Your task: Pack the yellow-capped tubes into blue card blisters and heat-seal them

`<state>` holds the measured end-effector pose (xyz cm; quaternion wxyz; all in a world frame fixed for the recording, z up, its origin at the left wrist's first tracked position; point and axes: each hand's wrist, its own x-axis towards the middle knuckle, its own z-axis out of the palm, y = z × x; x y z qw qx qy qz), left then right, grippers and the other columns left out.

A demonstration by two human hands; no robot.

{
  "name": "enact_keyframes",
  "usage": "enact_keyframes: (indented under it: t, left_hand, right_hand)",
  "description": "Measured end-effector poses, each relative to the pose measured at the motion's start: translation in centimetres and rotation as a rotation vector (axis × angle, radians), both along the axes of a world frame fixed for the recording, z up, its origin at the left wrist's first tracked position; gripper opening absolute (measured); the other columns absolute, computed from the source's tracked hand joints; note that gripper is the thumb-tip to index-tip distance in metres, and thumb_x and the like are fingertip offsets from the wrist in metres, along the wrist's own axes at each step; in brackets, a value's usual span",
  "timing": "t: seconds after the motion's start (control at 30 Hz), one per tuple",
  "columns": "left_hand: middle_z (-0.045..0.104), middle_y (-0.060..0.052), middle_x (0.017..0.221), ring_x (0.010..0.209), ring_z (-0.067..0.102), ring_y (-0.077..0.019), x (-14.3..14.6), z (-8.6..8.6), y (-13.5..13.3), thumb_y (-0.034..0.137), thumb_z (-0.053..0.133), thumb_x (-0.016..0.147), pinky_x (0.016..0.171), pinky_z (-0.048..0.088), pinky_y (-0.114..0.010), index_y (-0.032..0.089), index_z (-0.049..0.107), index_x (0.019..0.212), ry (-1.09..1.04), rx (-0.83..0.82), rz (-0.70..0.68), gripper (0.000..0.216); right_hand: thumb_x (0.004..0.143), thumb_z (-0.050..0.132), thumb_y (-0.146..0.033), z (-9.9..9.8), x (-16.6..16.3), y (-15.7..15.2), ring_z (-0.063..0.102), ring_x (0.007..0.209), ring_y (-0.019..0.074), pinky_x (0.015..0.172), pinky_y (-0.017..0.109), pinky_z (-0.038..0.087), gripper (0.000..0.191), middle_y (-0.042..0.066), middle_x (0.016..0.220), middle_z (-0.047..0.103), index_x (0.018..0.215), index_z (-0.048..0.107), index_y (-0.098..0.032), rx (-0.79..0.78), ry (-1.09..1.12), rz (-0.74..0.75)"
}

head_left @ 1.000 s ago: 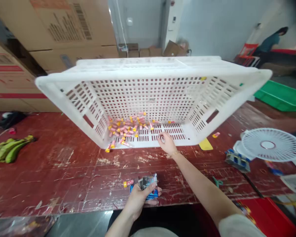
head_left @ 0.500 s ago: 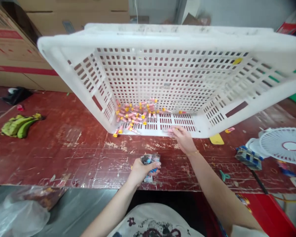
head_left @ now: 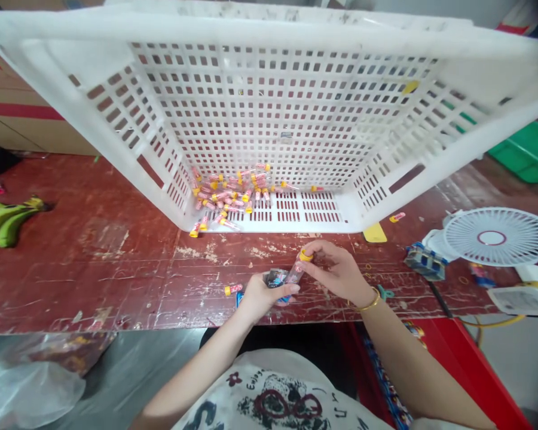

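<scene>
My left hand [head_left: 259, 297] is closed around a small clear package with black and blue print [head_left: 277, 278], low over the table's front part. Between the thumb and fingers of my right hand [head_left: 336, 272] is a clear tube with a yellow cap [head_left: 297, 267]. The tube slants, cap up, with its lower end at the package; whether it is inside cannot be made out. A similar pink-filled tube [head_left: 234, 289] lies on the table left of my left hand. Beyond my hands, a white plastic basket [head_left: 161, 206] on its side holds many such tubes [head_left: 233, 197] in its left corner.
Green bananas [head_left: 13, 224] lie at the left on the worn red table [head_left: 134, 269]. To the right are a yellow card [head_left: 375, 233], a loose tube [head_left: 397, 217], a blue-edged clear package [head_left: 425, 261] and a white fan [head_left: 497, 239]. A green crate [head_left: 526, 152] stands behind.
My right hand has come back from the basket's front edge with a tube and brought it to the package in my left hand. The view has shifted slightly.
</scene>
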<state>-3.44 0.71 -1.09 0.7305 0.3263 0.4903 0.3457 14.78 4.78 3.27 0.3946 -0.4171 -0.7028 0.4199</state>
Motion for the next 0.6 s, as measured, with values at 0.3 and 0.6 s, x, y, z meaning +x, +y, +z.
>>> enact_keyframes:
  t: [0.3,0.6]
  left_hand:
    - [0.073,-0.012,0.081,0.064,0.067,-0.0169,2.5,1.7,0.5,0.043,0.076,0.069,0.059,0.055,-0.027,0.009,0.070,0.090,-0.254,-0.213,0.116,0.041]
    - [0.072,-0.007,0.070,0.059,0.064,-0.0126,3.0,2.4,-0.1,0.033,0.085,0.057,0.061,0.053,-0.022,0.009,0.071,0.079,-0.261,-0.186,0.076,0.035]
  right_hand:
    - [0.051,0.086,-0.027,-4.5,-1.4,-4.2,0.058,0.102,0.0218,0.076,0.034,0.056,0.087,0.008,0.122,0.048,0.121,0.035,-0.030,-0.257,0.120,0.006]
    - [0.053,0.083,-0.026,-5.1,-1.9,-5.7,0.062,0.091,0.0186,0.073,0.031,0.057,0.084,0.008,0.116,0.050,0.119,0.029,-0.028,-0.221,0.064,-0.144]
